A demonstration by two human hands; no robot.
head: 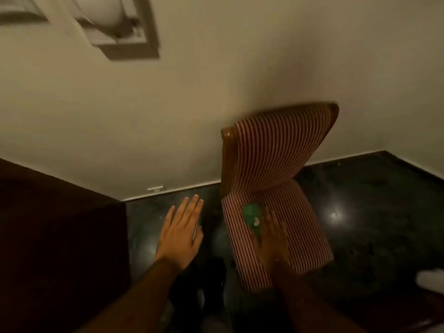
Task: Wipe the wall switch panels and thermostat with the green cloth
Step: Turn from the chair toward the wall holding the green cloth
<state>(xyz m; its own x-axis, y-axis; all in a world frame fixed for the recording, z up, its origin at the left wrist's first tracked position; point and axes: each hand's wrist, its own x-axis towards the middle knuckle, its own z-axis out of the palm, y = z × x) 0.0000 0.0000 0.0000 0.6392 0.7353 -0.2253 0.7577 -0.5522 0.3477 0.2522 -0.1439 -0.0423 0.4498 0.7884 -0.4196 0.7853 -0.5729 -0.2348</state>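
Reaching for a soft, light green cloth [251,218] at the chair seat's [298,212] back edge, both hands spread: right hand [270,239] beside it, left hand [181,234] empty; bunch anywhere.

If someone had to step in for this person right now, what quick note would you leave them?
Left hand: open and empty, fingers spread above the dark floor.
Right hand: blurred, reaching over the striped chair seat; grip on the cloth unclear.
Green cloth: on the chair seat at the right hand's fingertips.
A blurred wall fixture shows at upper left; hard to identify.
Done: no wiping visible.
Left: take the cloth and wipe the panels and thermostat.
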